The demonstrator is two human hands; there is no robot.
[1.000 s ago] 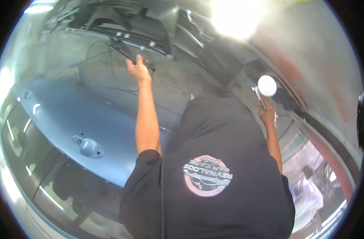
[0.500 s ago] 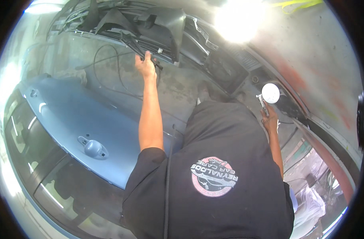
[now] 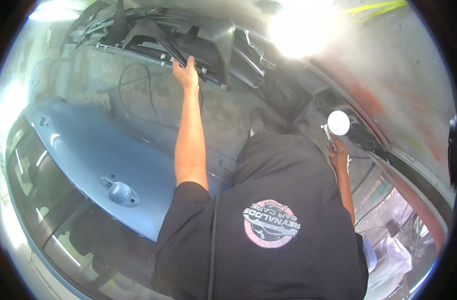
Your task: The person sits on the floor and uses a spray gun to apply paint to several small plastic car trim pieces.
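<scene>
My left hand is stretched forward, its fingers closed on a long black trim piece against a pile of black plastic car parts. My right hand grips a metal spray gun with a round white-topped cup. The gun is held at my right side, above a dark floor area. My dark shirt fills the lower middle of the view, and a hose lies over it.
A light blue car door panel with a handle and dark windows is close at my left. A wall with red overspray runs along the right. Hoses trail over the grey floor. Plastic sheeting is at lower right. A bright lamp glares overhead.
My left hand has moved forward and a little rightward with the black piece. The spray gun has shifted slightly lower and rightward in view, along with the surroundings.
</scene>
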